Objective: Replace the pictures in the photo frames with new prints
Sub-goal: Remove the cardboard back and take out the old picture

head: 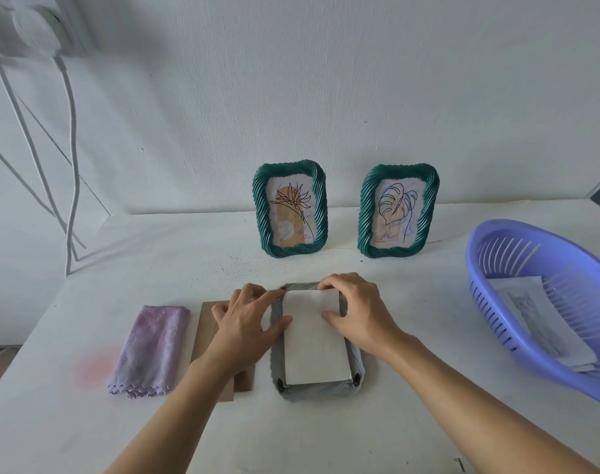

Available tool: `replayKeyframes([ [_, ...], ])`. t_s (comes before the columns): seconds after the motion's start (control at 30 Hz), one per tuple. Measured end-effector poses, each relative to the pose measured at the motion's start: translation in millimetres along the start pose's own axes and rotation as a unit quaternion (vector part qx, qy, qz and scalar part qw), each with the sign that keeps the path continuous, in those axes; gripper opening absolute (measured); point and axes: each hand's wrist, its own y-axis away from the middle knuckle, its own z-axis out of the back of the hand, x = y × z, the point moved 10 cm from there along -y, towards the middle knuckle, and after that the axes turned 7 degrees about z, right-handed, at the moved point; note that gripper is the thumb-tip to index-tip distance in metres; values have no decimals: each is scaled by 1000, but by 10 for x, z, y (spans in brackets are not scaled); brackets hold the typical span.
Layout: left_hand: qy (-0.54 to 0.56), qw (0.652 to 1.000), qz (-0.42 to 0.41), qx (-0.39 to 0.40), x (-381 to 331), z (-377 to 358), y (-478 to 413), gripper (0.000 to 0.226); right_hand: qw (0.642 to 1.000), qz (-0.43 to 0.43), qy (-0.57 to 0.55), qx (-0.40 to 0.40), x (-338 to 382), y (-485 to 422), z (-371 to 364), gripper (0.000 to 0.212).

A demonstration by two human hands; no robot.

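A grey photo frame (pixel 312 391) lies face down on the white table, with a white print (pixel 314 340) lying in its back opening. My left hand (pixel 247 323) rests on the frame's left edge, its fingertips at the print's top left corner. My right hand (pixel 356 309) is arched over the print's top right corner, thumb on its right edge. A brown backing board (pixel 206 323) lies flat under my left wrist. Two green frames stand against the wall, one with a flower drawing (pixel 290 210) and one with a leaf drawing (pixel 397 210).
A folded purple cloth (pixel 151 347) lies left of the backing board. A purple slotted basket (pixel 544 302) at the right holds paper prints (pixel 544 323). White cables (pixel 69 148) hang down the wall at the left, from a socket.
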Motion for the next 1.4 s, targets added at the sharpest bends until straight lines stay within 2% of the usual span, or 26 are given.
replayKeyframes([
  [0.2, 67, 997, -18, -47, -116, 154, 111, 25, 998, 20, -42, -53, 30, 61, 67, 21],
  [0.37, 129, 990, -7, -59, -163, 232, 191, 6, 993, 1, -100, -57, 17, 85, 114, 10],
  [0.57, 210, 977, 21, -43, -129, 294, 187, 10, 991, -10, -124, -59, 31, 133, 196, 11],
  [0.67, 239, 971, 11, -15, -228, 287, 236, 10, 989, -12, -129, -70, 23, 158, 237, 11],
  [0.73, 247, 969, 1, -2, -296, 279, 289, 17, 986, -19, -142, -84, 19, 171, 272, 11],
  [0.9, 280, 960, 1, -15, -358, 363, 339, 19, 982, -16, -155, -106, 87, 176, 467, 13],
  [1.0, 342, 940, 13, 0, -399, 434, 323, 16, 986, 9, -117, -117, 88, 190, 735, 16],
  [1.13, 436, 899, 15, 26, -597, 505, 288, 15, 990, 21, 14, -141, -103, 324, 1238, 21],
  [1.27, 452, 891, 11, 48, -842, 401, 186, 17, 981, -59, 150, -113, -503, 556, 1617, 27],
  [1.4, 433, 899, 7, 65, -1125, 201, 84, 19, 974, -137, 165, -75, -833, 924, 1848, 40],
])
